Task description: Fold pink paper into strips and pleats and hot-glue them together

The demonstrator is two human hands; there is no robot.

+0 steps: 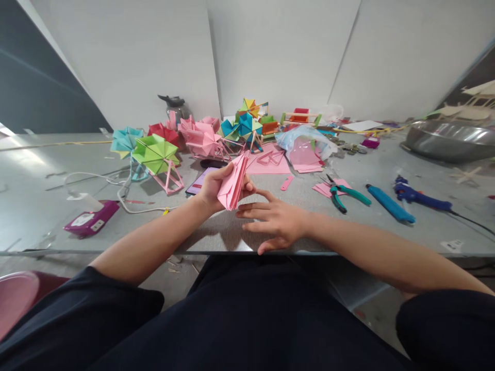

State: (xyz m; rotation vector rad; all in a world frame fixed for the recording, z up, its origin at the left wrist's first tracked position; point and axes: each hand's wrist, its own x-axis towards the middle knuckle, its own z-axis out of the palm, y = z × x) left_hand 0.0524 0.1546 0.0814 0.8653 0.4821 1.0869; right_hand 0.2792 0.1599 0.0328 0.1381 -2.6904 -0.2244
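My left hand (212,189) grips a stack of folded pink paper pieces (233,184), fanned upright above the grey table's (38,206) front edge. Just to the right and below the pink stack, my right hand (275,222) hovers with fingers spread and pointing left, fingertips close to the paper but holding nothing. Under my left hand lies a phone (198,181) with a lit screen.
Finished paper wheels stand behind: green (155,153), teal (126,140), pink (203,138), multicoloured (243,126). Pink sheets (270,161), green-handled pliers (344,194), a blue tool (390,204) and a blue glue gun (419,196) lie right. A metal bowl (450,140) sits far right, a purple box (92,218) left.
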